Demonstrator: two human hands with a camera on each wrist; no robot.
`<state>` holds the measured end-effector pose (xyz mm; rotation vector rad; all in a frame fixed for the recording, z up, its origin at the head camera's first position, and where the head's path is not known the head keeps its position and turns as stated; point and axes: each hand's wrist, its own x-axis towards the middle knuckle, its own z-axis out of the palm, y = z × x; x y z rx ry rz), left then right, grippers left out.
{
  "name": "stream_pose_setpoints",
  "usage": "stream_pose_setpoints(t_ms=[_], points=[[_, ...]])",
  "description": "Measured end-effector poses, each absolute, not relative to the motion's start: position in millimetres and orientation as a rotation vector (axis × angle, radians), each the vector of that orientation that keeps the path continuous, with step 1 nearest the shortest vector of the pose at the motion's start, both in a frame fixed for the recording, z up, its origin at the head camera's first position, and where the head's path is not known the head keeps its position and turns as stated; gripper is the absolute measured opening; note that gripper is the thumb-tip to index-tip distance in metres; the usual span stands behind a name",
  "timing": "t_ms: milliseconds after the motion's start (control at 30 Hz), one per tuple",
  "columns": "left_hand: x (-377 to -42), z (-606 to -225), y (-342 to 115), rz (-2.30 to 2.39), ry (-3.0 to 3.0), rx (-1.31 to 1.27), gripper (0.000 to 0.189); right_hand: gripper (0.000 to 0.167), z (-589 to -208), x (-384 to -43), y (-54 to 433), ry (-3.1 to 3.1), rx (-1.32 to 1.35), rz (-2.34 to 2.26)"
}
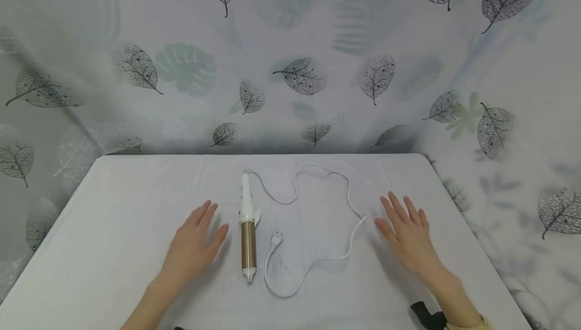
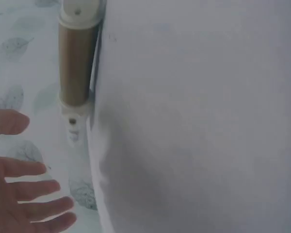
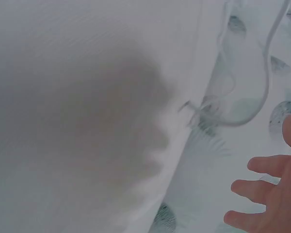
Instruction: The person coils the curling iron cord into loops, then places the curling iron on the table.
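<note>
A white and gold curling iron (image 1: pixel 248 244) lies lengthwise on the table, its white handle away from me and its gold barrel nearer. From the handle's far end a white cord (image 1: pixel 348 188) loops out to the right and back. The two-prong plug (image 1: pixel 276 240) ends up beside the barrel. My left hand (image 1: pixel 192 246), fingers spread, is just left of the barrel, holding nothing; the left wrist view shows the barrel (image 2: pixel 77 65) beyond the thumb. My right hand (image 1: pixel 410 236) is spread to the right of the cord loop, with the cord (image 3: pixel 266 73) past its fingertips in the right wrist view.
A white cloth covers the table (image 1: pixel 113 209), whose far edge meets a leaf-patterned curtain (image 1: pixel 299 113). The same curtain hangs at both sides. A black strap piece (image 1: pixel 428 316) is at my right wrist, by a yellow sleeve (image 1: pixel 469 324).
</note>
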<state>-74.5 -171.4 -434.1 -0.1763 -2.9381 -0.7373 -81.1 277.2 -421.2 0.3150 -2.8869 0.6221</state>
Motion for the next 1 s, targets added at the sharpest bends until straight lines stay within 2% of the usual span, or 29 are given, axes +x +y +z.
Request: stream_pose_setpoints(t_ms=[133,533,767,1000], points=[[-81,-429,-150,-0.847,-2.967,-0.139,0.062,0.058,-412,-85,254,-2.854,0.374,0.631],[-92,-437,-116,-0.925,-3.217,-0.109,0.087,0.046,-379,-96,191,-2.819,0.567,0.607],[-93,-448,-105,-0.903,-3.185,-0.055,0.077,0.036,-368,-91,173,-2.849,0.570,0.646],[-91,-446,-105,-0.900,-3.099,-0.159,0.056,0.034,-368,-86,167,-2.935,0.535,0.671]])
